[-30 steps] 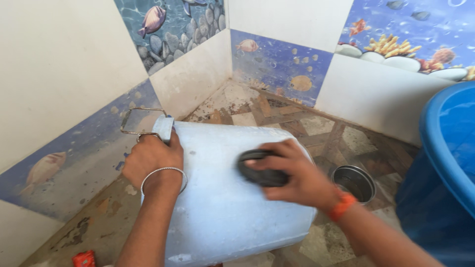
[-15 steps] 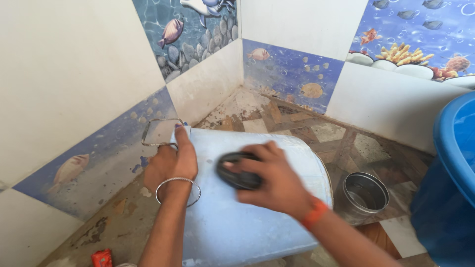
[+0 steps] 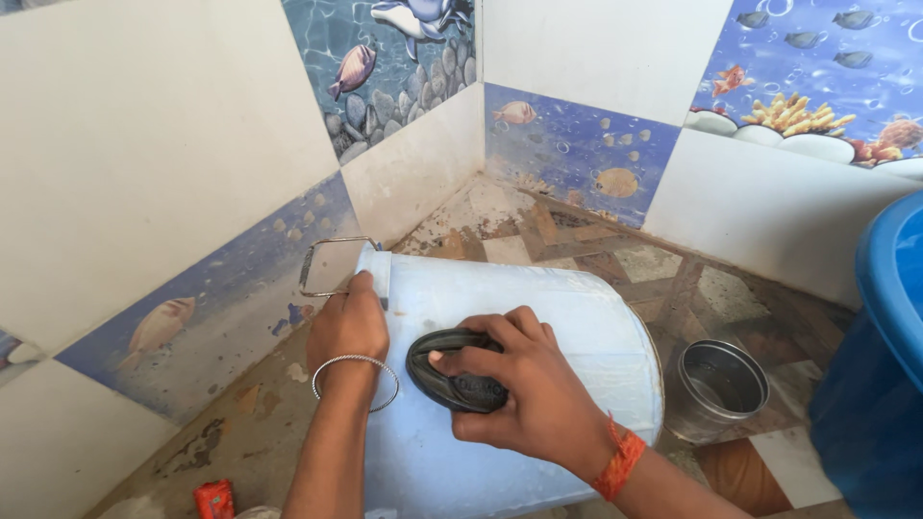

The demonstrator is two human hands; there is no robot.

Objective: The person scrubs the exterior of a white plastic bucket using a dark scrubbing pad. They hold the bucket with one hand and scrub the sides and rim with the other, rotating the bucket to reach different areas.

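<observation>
A pale blue plastic bucket [image 3: 567, 327] lies on its side on the tiled floor, its wire handle [image 3: 322, 264] sticking out toward the left wall. My left hand [image 3: 348, 327] grips the bucket's rim near that handle; a thin metal bangle circles the wrist. My right hand [image 3: 519, 384] presses a dark oval scrubbing brush [image 3: 444, 373] against the bucket's upper side. An orange band is on my right wrist.
A small steel cup [image 3: 721, 384] stands on the floor right of the bucket. A large blue tub [image 3: 880, 384] fills the right edge. Tiled walls with fish pictures close the corner behind. A small red packet [image 3: 213, 500] lies at the lower left.
My right hand has slid the brush leftward and nearer along the bucket's side. The left hand stays on the rim. The view has shifted slightly left.
</observation>
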